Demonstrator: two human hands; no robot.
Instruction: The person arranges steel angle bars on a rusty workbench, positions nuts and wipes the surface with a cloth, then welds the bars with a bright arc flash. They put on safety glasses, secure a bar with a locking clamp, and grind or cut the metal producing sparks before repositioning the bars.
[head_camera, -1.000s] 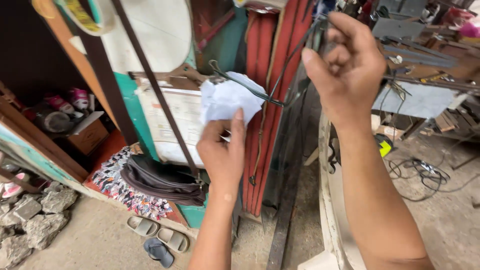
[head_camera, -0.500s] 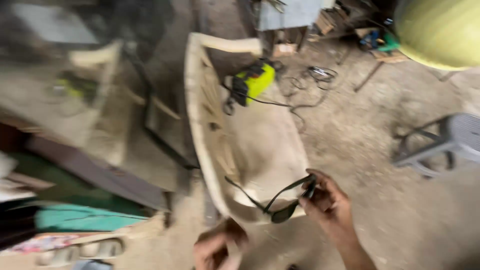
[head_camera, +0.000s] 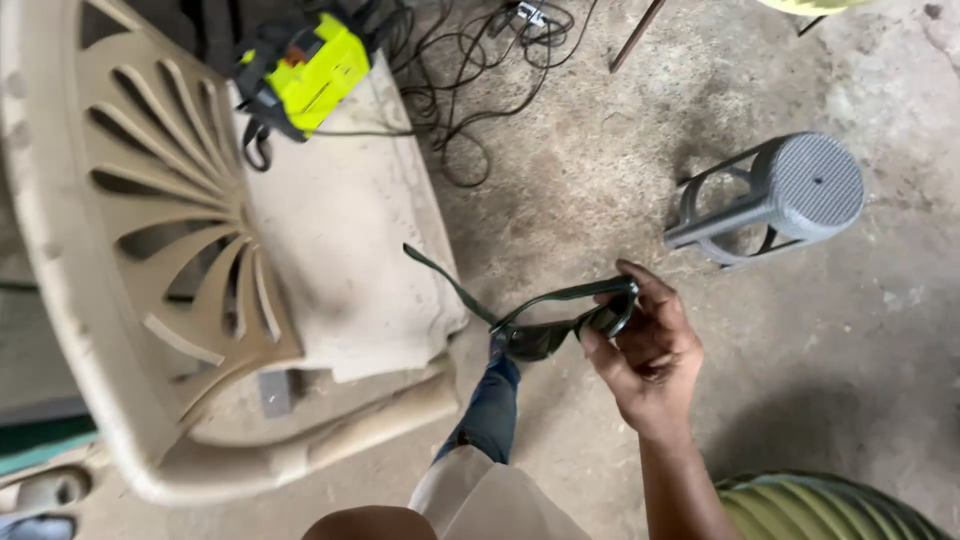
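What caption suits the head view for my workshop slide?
Right hand holds dark safety glasses beside a dusty plastic chair.

R hand (head_camera: 648, 350) pinching dark glasses (head_camera: 545, 325) | beige plastic chair (head_camera: 150, 300) beside | grey stool (head_camera: 780, 195) on floor

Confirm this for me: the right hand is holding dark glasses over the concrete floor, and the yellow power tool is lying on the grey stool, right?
Not quite. The right hand does hold the dark glasses over the concrete floor, but the head view shows the yellow power tool lying on the beige plastic chair, not the grey stool.
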